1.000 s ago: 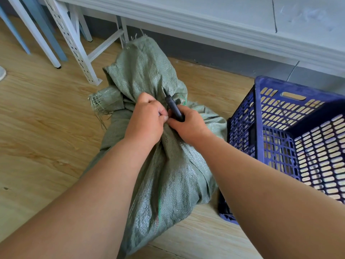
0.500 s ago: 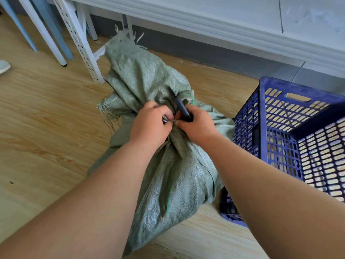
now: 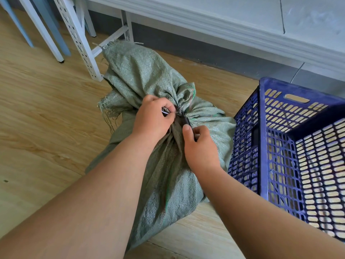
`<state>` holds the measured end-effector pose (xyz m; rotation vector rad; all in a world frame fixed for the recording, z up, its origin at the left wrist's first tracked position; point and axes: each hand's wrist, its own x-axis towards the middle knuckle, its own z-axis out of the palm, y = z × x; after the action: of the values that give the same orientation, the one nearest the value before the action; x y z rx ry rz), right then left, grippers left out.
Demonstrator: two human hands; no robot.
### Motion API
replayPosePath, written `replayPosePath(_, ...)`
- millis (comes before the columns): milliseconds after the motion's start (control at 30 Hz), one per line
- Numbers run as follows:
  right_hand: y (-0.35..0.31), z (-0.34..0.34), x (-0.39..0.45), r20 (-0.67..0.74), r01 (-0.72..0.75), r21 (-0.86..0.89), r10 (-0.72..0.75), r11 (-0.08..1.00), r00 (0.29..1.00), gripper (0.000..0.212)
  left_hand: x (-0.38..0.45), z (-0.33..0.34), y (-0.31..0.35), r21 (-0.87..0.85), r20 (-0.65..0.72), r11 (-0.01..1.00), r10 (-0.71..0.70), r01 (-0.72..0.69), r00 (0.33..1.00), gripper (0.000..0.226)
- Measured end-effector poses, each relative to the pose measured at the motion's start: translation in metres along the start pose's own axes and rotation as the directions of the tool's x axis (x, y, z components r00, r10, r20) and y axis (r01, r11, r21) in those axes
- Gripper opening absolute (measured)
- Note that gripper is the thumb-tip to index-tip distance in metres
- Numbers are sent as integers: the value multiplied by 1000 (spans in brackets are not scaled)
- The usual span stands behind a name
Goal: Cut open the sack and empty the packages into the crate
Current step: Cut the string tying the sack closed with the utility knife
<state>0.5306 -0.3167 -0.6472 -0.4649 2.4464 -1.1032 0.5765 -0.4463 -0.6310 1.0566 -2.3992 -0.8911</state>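
A green woven sack (image 3: 149, 77) stands on the wooden floor, tied shut at a gathered neck. My left hand (image 3: 152, 118) pinches the tie at that neck. My right hand (image 3: 199, 146) grips a dark cutter (image 3: 185, 120), whose tip points up at the knot between the two hands. To the right of the sack stands a blue slotted plastic crate (image 3: 263, 139), open at the top and close against the sack. The packages inside the sack are hidden.
White perforated metal legs (image 3: 78, 38) of a rack and pale blue legs stand on the floor at the upper left, just behind the sack. A grey skirting and a white ledge (image 3: 224, 28) run along the back wall.
My right hand has drawn back toward me and turned, so the cutter now points up at the knot. My left hand stays at the neck. The view has shifted slightly.
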Motion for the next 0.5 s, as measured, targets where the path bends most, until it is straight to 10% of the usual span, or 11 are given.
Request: replayPosePath(500, 7, 1, -9, 34, -25, -65, 27, 998, 999, 17, 1, 1, -2, -17, 8, 1000, -23, 24, 1000, 4)
